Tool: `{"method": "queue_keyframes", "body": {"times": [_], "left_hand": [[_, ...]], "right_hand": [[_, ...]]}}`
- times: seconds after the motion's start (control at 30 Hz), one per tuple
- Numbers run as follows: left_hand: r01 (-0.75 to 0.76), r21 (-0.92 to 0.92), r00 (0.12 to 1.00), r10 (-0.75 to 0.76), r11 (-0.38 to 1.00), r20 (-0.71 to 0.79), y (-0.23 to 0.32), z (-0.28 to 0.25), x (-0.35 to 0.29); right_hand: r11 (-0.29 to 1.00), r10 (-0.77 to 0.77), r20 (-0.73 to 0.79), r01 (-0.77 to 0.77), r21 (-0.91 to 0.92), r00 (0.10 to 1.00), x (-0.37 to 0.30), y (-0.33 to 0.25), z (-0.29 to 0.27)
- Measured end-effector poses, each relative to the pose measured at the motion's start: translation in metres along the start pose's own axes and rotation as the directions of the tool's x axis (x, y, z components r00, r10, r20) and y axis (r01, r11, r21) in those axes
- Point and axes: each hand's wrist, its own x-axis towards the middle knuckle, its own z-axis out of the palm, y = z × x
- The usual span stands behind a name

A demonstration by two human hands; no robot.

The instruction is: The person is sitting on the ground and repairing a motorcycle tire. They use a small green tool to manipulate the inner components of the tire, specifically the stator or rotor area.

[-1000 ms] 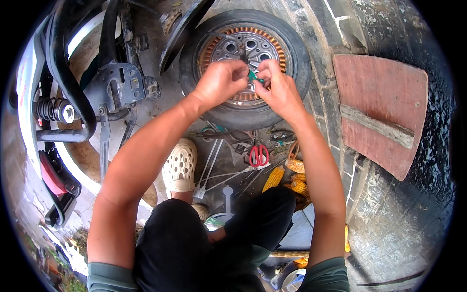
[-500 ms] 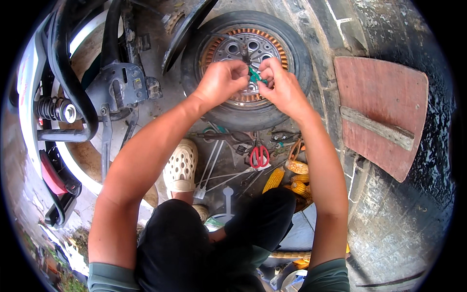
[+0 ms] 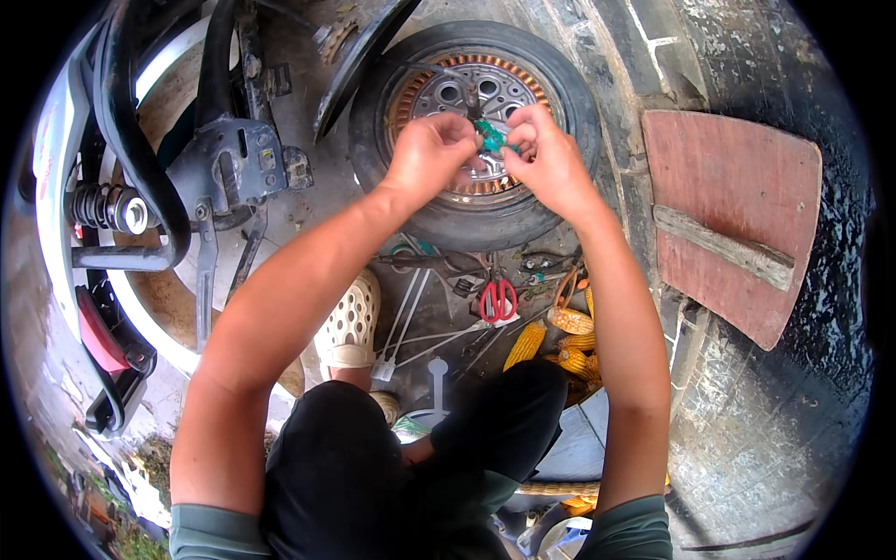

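Observation:
Over a wheel lying flat, with a black tyre [image 3: 467, 227] and a ring of copper coils [image 3: 408, 103] round its metal hub, I work with both hands close together. My left hand [image 3: 431, 157] pinches the left side of a small, crumpled bright green strip [image 3: 490, 137]. The right side of that strip is between the thumb and curled fingers of my right hand [image 3: 553, 161]. It lies right by the upright axle [image 3: 473, 101] at the hub's middle. What kind of strip it is, and whether it wraps a wire, is too small to tell.
Red-handled scissors [image 3: 497, 301], pliers [image 3: 546, 262] and white cable ties [image 3: 408, 313] lie on the ground below the wheel. Corn cobs [image 3: 526, 345] sit near my right knee. A motorbike frame [image 3: 224, 159] stands at left, a reddish wooden board [image 3: 728, 177] at right.
Both hands have shifted slightly to the right. My right hand has turned a little and drawn slightly away from the left, and more of the green strip shows between them.

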Motion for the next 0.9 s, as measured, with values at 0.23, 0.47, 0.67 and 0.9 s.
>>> {"method": "queue_keyframes", "body": {"times": [0.23, 0.47, 0.67, 0.9], "left_hand": [[-0.566, 0.62, 0.763, 0.63, 0.544, 0.143, -0.002, 0.0, -0.003], [-0.47, 0.645, 0.856, 0.488, 0.603, 0.168, 0.012, 0.004, -0.011], [-0.546, 0.653, 0.812, 0.525, 0.525, 0.256, 0.01, -0.005, 0.004], [-0.342, 0.456, 0.94, 0.3, 0.822, 0.164, 0.01, -0.005, 0.006]], "right_hand": [[0.982, 0.11, -0.033, -0.104, 0.158, 0.993, 0.001, 0.001, 0.0], [0.978, 0.13, -0.023, -0.125, 0.17, 0.991, -0.001, 0.003, 0.0], [0.986, 0.083, -0.053, -0.075, 0.147, 0.995, -0.003, 0.006, 0.005], [0.996, -0.088, -0.097, 0.088, -0.004, 0.991, -0.008, 0.01, 0.006]]}}
